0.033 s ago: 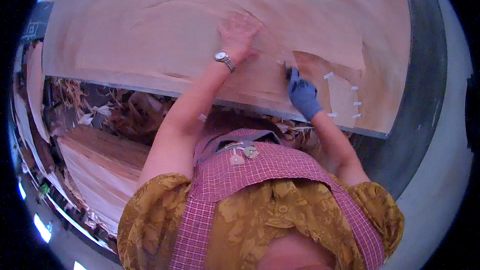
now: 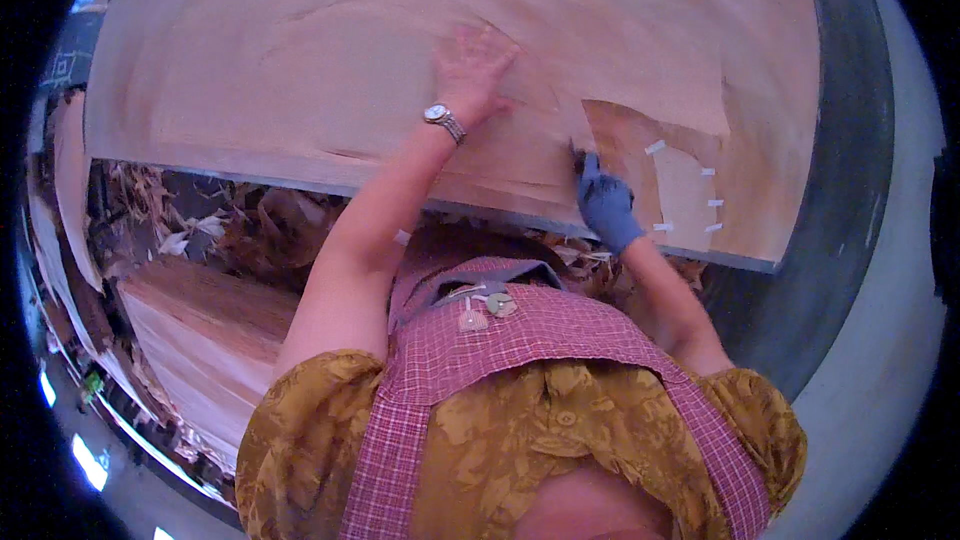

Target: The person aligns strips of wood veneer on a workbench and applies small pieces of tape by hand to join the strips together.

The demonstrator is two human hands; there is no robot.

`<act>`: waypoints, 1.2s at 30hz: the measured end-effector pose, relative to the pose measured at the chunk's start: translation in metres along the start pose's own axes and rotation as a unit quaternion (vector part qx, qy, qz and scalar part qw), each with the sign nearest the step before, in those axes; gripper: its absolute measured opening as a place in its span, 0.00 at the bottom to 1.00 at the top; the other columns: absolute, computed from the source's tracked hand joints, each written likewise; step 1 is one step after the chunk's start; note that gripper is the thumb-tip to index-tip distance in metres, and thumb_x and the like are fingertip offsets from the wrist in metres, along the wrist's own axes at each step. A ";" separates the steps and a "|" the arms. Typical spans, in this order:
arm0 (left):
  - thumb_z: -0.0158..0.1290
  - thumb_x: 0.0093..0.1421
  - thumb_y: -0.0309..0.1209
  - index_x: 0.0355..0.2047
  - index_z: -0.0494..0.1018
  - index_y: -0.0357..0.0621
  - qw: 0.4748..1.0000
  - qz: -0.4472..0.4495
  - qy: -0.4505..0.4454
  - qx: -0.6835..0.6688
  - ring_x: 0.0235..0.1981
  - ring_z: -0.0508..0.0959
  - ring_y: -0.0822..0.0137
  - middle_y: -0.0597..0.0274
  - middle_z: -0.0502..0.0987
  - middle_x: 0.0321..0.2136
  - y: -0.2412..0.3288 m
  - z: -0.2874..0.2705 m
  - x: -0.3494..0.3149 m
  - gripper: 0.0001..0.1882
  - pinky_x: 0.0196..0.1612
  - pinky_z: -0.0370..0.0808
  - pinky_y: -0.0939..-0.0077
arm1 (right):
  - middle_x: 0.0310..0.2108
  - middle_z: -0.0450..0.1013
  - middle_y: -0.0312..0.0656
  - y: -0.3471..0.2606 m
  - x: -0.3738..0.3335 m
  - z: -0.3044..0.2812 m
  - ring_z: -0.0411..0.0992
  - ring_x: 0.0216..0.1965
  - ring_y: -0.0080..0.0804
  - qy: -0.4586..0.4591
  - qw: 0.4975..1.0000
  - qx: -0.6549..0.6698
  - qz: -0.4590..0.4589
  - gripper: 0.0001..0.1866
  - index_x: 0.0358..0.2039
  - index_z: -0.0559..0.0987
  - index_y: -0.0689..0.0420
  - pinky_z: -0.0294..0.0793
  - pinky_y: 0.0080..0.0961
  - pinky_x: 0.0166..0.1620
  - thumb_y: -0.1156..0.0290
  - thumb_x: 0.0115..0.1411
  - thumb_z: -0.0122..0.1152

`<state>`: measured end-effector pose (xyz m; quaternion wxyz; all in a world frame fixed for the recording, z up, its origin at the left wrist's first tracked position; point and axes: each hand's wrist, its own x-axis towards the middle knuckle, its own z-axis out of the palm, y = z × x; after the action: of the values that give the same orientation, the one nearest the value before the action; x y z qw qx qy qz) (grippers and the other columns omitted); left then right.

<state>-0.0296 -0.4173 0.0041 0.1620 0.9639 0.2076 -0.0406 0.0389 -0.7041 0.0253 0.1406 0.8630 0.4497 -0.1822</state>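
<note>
A large sheet of pale wood veneer [image 2: 300, 70] lies across the board in front of me. My left hand [image 2: 475, 70], bare and with a wristwatch [image 2: 444, 121] on its wrist, rests flat on it with fingers spread. In a blue glove, my right hand [image 2: 608, 205] is closed round a small dark knife [image 2: 577, 157], its thin tip at the veneer's surface. Its handle is mostly hidden by the glove. Just right of the tip, a darker brown area [image 2: 620, 122] shows beside the sheet's edge. A lighter veneer piece [image 2: 685, 190] there carries several short white tape strips [image 2: 655, 147].
The board's near edge [image 2: 330, 186] runs just in front of my apron. Below it, at the left, lie torn veneer scraps [image 2: 215, 225] and a stack of veneer sheets [image 2: 200, 330]. A dark surface [image 2: 850, 140] curves along the right side.
My right hand and the knife have slid a little toward me. My left hand stays flat on the veneer, shifted very slightly left.
</note>
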 end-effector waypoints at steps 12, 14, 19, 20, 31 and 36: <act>0.59 0.52 0.53 0.65 0.56 0.56 0.986 0.053 -0.009 -0.159 0.68 0.51 0.47 0.55 0.52 0.67 -0.031 -0.038 0.015 0.43 0.61 0.55 0.34 | 0.34 0.74 0.45 -0.014 -0.050 0.029 0.74 0.35 0.46 0.251 0.937 0.241 -0.031 0.12 0.42 0.75 0.55 0.73 0.41 0.37 0.68 0.58 0.57; 0.57 0.56 0.49 0.66 0.54 0.51 0.974 0.039 -0.014 -0.221 0.68 0.50 0.50 0.55 0.51 0.68 -0.075 -0.045 0.022 0.41 0.61 0.54 0.34 | 0.34 0.74 0.44 -0.064 0.005 -0.028 0.74 0.35 0.43 0.254 0.929 0.225 -0.149 0.11 0.40 0.76 0.52 0.74 0.38 0.36 0.66 0.57 0.58; 0.51 0.59 0.36 0.65 0.55 0.46 0.996 -0.069 0.013 0.052 0.66 0.57 0.49 0.52 0.57 0.66 -0.200 -0.101 0.061 0.34 0.64 0.57 0.50 | 0.27 0.71 0.43 -0.154 0.115 -0.043 0.72 0.30 0.43 0.335 0.913 0.165 -0.164 0.06 0.35 0.76 0.51 0.71 0.38 0.31 0.67 0.57 0.58; 0.51 0.58 0.34 0.65 0.55 0.45 0.990 -0.072 0.018 0.118 0.66 0.57 0.50 0.52 0.56 0.66 -0.222 -0.106 0.065 0.34 0.64 0.56 0.47 | 0.27 0.71 0.43 -0.162 0.120 -0.043 0.71 0.30 0.43 0.348 0.909 0.165 -0.161 0.07 0.35 0.76 0.51 0.71 0.38 0.32 0.66 0.56 0.59; 0.55 0.54 0.27 0.50 0.71 0.43 0.966 0.122 0.031 0.226 0.54 0.71 0.54 0.51 0.76 0.43 -0.312 -0.134 0.082 0.21 0.65 0.53 0.43 | 0.33 0.72 0.45 -0.157 0.126 -0.019 0.72 0.36 0.47 0.295 0.943 0.116 -0.102 0.17 0.37 0.75 0.51 0.71 0.44 0.39 0.61 0.47 0.65; 0.50 0.55 0.28 0.37 0.76 0.46 0.978 0.163 -0.057 0.120 0.43 0.77 0.55 0.56 0.78 0.36 -0.325 -0.207 0.020 0.10 0.60 0.64 0.56 | 0.33 0.72 0.46 -0.162 0.127 -0.015 0.71 0.36 0.47 0.331 0.936 0.077 -0.092 0.14 0.34 0.76 0.52 0.70 0.44 0.39 0.62 0.47 0.64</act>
<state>-0.1436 -0.0617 0.1011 0.0610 0.9933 0.0316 -0.0929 -0.0247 -0.5159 -0.0302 -0.1002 0.8375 0.5328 0.0676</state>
